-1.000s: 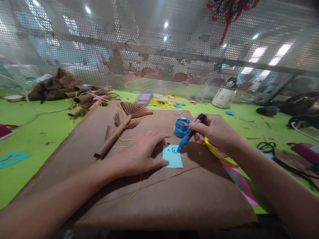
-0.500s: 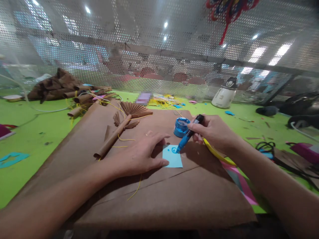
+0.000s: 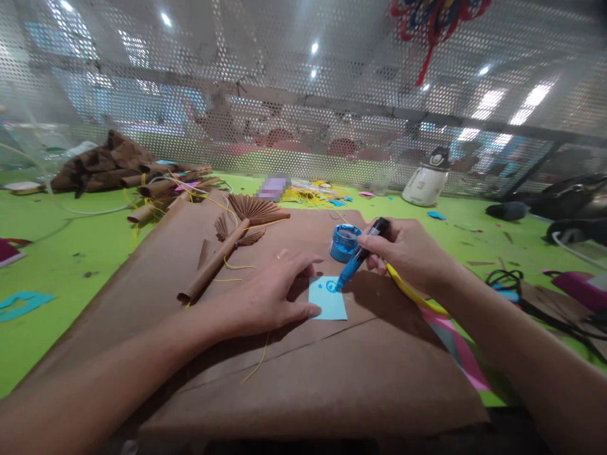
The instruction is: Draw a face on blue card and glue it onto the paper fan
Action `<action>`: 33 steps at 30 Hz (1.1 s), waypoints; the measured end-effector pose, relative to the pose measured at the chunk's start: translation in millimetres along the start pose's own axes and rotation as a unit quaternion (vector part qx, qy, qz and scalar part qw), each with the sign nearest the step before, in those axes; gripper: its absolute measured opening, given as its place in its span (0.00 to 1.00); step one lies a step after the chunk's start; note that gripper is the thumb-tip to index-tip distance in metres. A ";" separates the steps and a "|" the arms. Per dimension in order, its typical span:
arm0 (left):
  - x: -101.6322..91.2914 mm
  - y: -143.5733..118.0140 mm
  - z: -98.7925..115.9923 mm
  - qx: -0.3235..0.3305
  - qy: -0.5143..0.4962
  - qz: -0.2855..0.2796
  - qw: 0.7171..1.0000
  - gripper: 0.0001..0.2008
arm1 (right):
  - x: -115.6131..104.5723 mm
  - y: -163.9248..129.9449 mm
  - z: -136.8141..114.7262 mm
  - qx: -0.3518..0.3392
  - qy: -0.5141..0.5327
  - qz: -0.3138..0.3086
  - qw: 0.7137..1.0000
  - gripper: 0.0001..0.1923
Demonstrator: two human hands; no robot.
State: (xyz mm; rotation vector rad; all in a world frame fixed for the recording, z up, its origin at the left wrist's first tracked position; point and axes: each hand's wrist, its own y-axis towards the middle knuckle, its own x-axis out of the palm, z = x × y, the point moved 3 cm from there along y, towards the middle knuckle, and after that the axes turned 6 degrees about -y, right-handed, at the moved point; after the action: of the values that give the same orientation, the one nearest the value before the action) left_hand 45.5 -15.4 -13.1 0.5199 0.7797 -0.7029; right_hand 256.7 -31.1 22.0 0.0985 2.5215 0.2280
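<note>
My right hand (image 3: pixel 398 249) grips a marker (image 3: pixel 363 253) with a dark barrel and a blue tip end. Its tip meets a light blue paper square (image 3: pixel 331 306), beside a small round blue mark and a dot. At the square's left edge, my left hand (image 3: pixel 279 291) lies with thumb and fingers apart, the thumb touching the paper. A small blue paint jar (image 3: pixel 345 243) stands open just behind the square. Under all of this spreads a large sheet of brown paper (image 3: pixel 303 385).
A rolled brown paper stick with a pleated fan (image 3: pixel 253 210) lies to the left. Brown rolls (image 3: pixel 154 186) and yellow strings are piled at the back left. A white bottle (image 3: pixel 427 180) stands back right, near black cables (image 3: pixel 507 278). Perforated metal mesh (image 3: pixel 294 114) rises behind the table.
The round blue mark under the marker tip looks slightly different, with more line in it. Both hands have stayed nearly in place.
</note>
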 end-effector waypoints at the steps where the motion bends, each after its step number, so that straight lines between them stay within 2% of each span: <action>1: 0.1 0.1 0.1 0.001 0.002 0.000 1.000 0.30 | 0.5 0.0 1.0 -0.005 -0.001 -0.003 1.000 0.10; 6: 0.5 0.2 -0.1 0.009 0.001 0.001 1.000 0.29 | 0.2 1.8 4.3 -0.010 -0.017 -0.001 1.000 0.11; 15: -0.4 0.0 1.7 0.006 -0.002 0.000 1.000 0.28 | -0.1 1.9 -0.3 0.012 0.021 0.038 0.999 0.11; 18: -0.9 0.7 4.0 0.001 -0.002 -0.002 1.000 0.28 | 1.2 1.3 -0.1 0.011 0.020 0.031 0.999 0.10; 23: -0.9 1.1 3.4 -0.006 0.000 -0.001 1.000 0.29 | 1.8 1.8 0.5 -0.031 -0.002 0.007 0.999 0.08; 33: -0.7 0.8 1.4 0.000 -0.011 0.003 1.000 0.29 | -0.6 1.2 -0.8 -0.022 0.002 0.002 1.000 0.07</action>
State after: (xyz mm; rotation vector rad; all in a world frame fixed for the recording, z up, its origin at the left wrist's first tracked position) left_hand 46.4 -15.6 -11.5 0.5133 0.7581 -0.7007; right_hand 256.7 -30.0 23.2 0.0853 2.5195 0.2863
